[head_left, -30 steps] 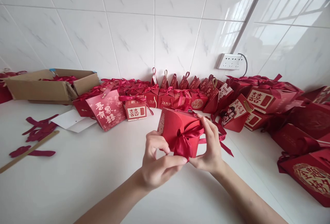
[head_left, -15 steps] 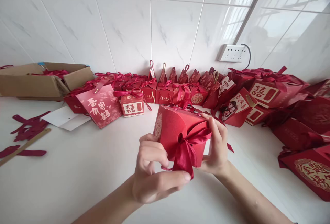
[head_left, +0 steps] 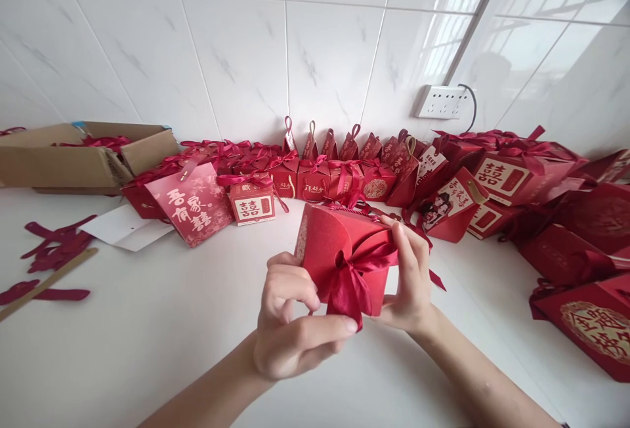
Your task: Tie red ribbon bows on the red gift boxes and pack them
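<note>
A red paper gift box (head_left: 322,251) is held up above the white table, tilted, with gold print on its left side. A dark red satin ribbon bow (head_left: 352,277) is tied on its near face. My left hand (head_left: 293,323) is at the lower left of the box; its thumb presses on the ribbon's hanging tail while its other fingers curl by the box's left edge. My right hand (head_left: 411,277) grips the right side of the box, fingers on top and thumb below. The far side of the box is hidden.
Several finished red boxes (head_left: 315,178) line the wall, with more piled at the right (head_left: 590,323). At left are a cardboard carton (head_left: 54,159), loose ribbons (head_left: 59,244), a wooden stick (head_left: 49,283), white card (head_left: 125,224) and a pink-red box (head_left: 194,208). A power strip (head_left: 443,102) is on the wall.
Both hands and the box have shifted very slightly, the box turning a little. My left thumb stays on the ribbon tail, now slightly higher.
</note>
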The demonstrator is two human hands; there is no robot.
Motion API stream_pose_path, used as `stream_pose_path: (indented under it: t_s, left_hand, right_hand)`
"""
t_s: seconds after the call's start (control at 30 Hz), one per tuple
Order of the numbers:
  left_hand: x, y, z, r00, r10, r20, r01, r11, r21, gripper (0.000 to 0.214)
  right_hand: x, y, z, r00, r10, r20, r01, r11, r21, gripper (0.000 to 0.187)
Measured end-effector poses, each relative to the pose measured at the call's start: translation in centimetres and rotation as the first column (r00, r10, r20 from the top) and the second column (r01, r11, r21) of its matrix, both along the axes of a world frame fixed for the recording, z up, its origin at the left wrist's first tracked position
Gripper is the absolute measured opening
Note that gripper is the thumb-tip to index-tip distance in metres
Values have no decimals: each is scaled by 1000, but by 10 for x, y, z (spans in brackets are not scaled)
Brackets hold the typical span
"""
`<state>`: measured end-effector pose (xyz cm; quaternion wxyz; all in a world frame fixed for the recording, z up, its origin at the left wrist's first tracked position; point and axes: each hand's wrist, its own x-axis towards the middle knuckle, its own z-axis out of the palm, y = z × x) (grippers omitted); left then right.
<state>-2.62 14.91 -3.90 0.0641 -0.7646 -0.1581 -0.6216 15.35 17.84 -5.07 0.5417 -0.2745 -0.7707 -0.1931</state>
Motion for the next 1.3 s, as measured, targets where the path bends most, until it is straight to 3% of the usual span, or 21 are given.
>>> stream_pose_path:
  t_s: [0.07,0.13,0.17,0.23,0.3,0.37,0.43,0.5,0.57,0.6,0.67,0.73,0.8,0.87,0.97,1.03,1.1,1.17,1.23,1.3]
  left_hand:
    - [1,2,-2,997,-16,73,21,997,-68,10]
    - [1,9,-4,974,24,227,32,970,-241,6]
    - [1,14,-5,946,75,315,47,931,-361,5]
    - [0,27,-10,874,191,447,131,793,-595,9]
    - [-3,42,-17,835,259,486,243,619,-747,17]
    - [-7,56,-23,844,313,436,244,501,-831,22]
    - [-11,64,-28,862,334,381,206,455,-866,26]
    - [-14,69,-31,875,319,364,200,448,-872,28]
    - [-15,70,-33,889,294,352,202,437,-876,30]
    - [-15,70,-34,896,281,342,202,428,-881,31]
    - [-13,71,-35,910,255,326,206,404,-891,32]
    - [-11,70,-36,928,235,289,188,373,-908,34]
    - [-9,70,-37,951,216,221,137,347,-928,36]
    - [-7,69,-38,969,195,150,80,329,-941,39]
    - [-6,67,-38,985,157,68,19,298,-954,40]
    - [-7,67,-38,989,145,29,-12,274,-962,39]
    - [-9,67,-38,989,147,6,-30,242,-970,37]
    - [-9,67,-37,989,149,-10,-42,210,-977,35]
    - [-10,68,-38,988,150,-27,-57,197,-979,34]
    - [-9,69,-39,988,150,-43,-72,197,-978,35]
  right_hand:
    - [1,1,-1,1000,-5,9,5,1000,-17,90]
    - [3,5,-3,999,-7,31,9,999,-48,91]
    - [5,8,-5,999,-5,50,9,997,-75,92]
    - [9,14,-9,996,11,84,1,989,-150,93]
    - [14,22,-12,997,21,75,-3,973,-229,96]
    - [19,27,-11,1000,3,-7,-4,959,-282,96]
    - [23,27,-5,986,-35,-160,-23,938,-346,90]
    - [27,20,7,921,-72,-382,-120,882,-456,82]
    - [32,5,19,765,-104,-636,-335,779,-530,70]
    - [35,-5,25,646,-112,-755,-478,712,-515,63]
    - [44,-28,32,349,-153,-924,-749,547,-374,46]
    - [55,-53,33,93,-275,-957,-920,345,-188,35]
    - [67,-78,29,-49,-409,-911,-978,204,-39,34]
    - [77,-101,24,-104,-485,-868,-987,157,31,34]
    - [86,-128,19,-128,-532,-837,-981,193,28,35]
    - [90,-141,17,-101,-549,-830,-976,214,-23,36]
    - [92,-151,16,-27,-546,-837,-964,236,-123,39]
    - [95,-159,15,80,-539,-839,-916,292,-275,43]
    - [100,-168,13,240,-507,-828,-772,417,-479,45]
    - [106,-177,12,472,-480,-739,-426,610,-668,49]
